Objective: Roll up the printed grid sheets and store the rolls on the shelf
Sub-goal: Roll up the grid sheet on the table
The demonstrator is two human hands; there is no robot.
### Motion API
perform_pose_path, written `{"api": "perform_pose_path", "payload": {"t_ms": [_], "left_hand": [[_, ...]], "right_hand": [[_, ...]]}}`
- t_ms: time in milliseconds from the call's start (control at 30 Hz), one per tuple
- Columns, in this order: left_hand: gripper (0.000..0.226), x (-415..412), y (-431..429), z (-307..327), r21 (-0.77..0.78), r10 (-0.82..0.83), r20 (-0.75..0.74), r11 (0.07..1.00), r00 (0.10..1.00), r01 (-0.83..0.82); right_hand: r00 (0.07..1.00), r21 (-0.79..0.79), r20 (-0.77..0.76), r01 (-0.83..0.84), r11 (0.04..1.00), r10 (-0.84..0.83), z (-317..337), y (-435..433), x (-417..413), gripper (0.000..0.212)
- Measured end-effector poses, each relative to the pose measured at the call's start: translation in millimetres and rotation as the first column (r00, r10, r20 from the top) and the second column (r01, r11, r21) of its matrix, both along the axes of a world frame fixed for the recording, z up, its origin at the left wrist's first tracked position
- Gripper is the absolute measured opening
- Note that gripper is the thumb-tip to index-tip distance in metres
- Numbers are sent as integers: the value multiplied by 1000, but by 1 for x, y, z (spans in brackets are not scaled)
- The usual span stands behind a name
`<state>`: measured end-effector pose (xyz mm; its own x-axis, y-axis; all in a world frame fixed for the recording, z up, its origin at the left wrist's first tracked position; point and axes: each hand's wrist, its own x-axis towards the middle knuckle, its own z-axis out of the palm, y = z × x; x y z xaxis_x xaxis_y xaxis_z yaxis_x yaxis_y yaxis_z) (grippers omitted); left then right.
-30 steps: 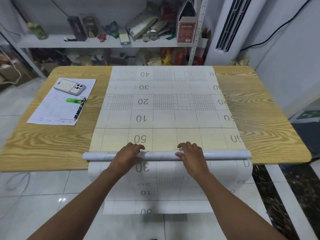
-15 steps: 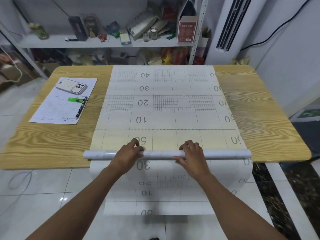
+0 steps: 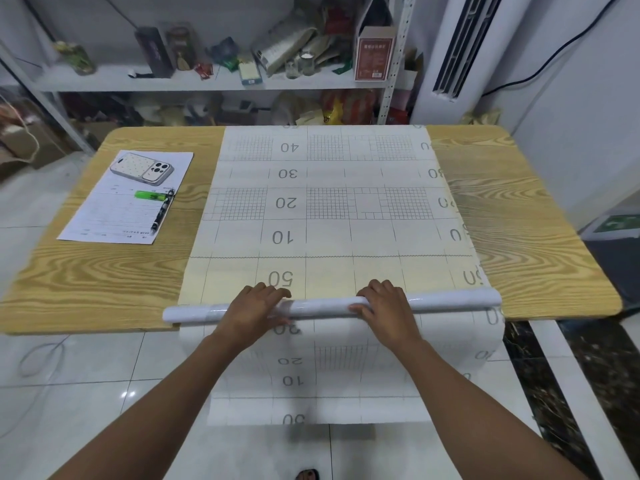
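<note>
A large printed grid sheet with numbers lies flat along the middle of the wooden table. Its near part is wound into a white glossy roll lying crosswise at the table's near edge. My left hand and my right hand both lie over the roll, fingers curved across its top and thumbs on the near side. Below the roll, more grid sheet hangs off the edge toward the floor. The metal shelf stands behind the table's far edge.
On the table's left part lie a paper form, a phone, a green highlighter and a pen. The shelf is crowded with boxes, jars and packets. A tall white air conditioner stands at the back right.
Both hands have shifted their fingers over the roll. The roll has stayed at about the same spot near the table's edge.
</note>
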<state>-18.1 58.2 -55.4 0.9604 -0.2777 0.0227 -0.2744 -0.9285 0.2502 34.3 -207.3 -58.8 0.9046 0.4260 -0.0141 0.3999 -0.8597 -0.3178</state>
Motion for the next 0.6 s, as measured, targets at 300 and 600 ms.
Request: {"api": "perform_pose_path", "payload": {"t_ms": [300, 600], "left_hand": [[37, 4, 4, -2, -74, 9, -28, 997, 1000, -11], [35, 8, 0, -1, -52, 65, 8, 997, 998, -65]], "right_hand": [[995, 58, -60, 79, 995, -76, 10, 4, -6, 31], [993, 60, 28, 111, 992, -113, 0, 0, -12, 27]]}}
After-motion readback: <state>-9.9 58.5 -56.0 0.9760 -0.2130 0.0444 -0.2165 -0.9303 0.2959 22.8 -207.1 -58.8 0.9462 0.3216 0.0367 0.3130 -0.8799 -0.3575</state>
